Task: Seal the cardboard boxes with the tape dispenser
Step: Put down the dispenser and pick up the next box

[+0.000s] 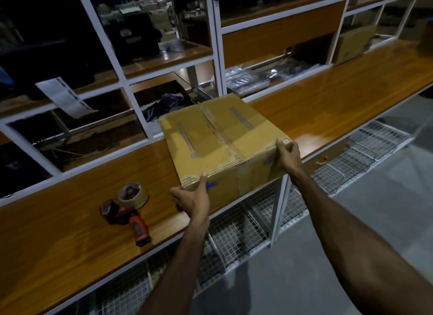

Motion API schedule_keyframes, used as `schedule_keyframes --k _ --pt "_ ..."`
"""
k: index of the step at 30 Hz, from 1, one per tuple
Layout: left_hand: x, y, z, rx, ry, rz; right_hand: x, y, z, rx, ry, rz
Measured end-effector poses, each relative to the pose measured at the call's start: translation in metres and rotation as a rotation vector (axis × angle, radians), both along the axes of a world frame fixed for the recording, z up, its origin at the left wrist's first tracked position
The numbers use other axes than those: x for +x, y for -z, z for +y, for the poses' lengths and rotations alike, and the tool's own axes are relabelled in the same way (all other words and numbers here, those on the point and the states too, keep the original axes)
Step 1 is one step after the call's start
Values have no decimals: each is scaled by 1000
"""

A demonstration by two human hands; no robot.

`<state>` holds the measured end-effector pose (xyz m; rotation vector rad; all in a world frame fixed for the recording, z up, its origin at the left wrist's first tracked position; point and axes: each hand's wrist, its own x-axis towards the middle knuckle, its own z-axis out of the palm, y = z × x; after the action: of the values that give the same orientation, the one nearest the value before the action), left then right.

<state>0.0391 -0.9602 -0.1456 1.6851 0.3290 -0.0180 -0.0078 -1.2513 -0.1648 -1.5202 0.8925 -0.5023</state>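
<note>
Both hands grip box [220, 139] on counter [70, 221]: left hand [194, 198] and right hand [287, 156] curled around near corners. Tape dispenser [128, 211] lies left, untouched.

**Dim storeroom with wooden table and white-framed shelving**

A long glossy orange-brown wooden table [328, 103] crosses the view. Behind it rise white metal-framed shelves [216, 40], their compartments dark and cluttered. Wire-mesh baskets [234, 232] sit beneath the table, above a grey floor [386, 209]. Lighting is low.
</note>
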Motion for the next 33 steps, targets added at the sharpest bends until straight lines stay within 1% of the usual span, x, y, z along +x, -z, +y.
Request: schedule_keyframes --k 5,10,13,15,16,17,19,21,23,25,29,33 --pt "29 -5 -16 5 10 45 36 -11 -34 -25 -80 40" --pt "40 -5 -19 11 4 57 68 10 -73 -48 -170 137" --pt "43 -1 -14 28 59 63 62 -2 -59 -123 -190 194" --pt "37 4 -2 59 110 32 46 -5 -38 -179 -172 272" --pt "32 8 7 88 138 11 37 0 -27 -198 -154 282" --pt "25 13 20 127 170 -8 26 3 -10 -207 -121 269" --pt "12 24 49 195 270 -45 3 6 34 -160 -42 216" --pt "1 35 87 226 363 -85 -17 7 85 -107 -60 156" --pt "-11 44 130 199 394 -89 -33 10 141 -47 -113 125" --pt "-30 51 177 190 384 -109 -50 6 199 -13 -190 100" --pt "-74 46 286 146 324 -124 -71 -2 325 -7 -315 52" --pt "-103 38 409 117 184 -128 -65 -13 458 46 -480 8"
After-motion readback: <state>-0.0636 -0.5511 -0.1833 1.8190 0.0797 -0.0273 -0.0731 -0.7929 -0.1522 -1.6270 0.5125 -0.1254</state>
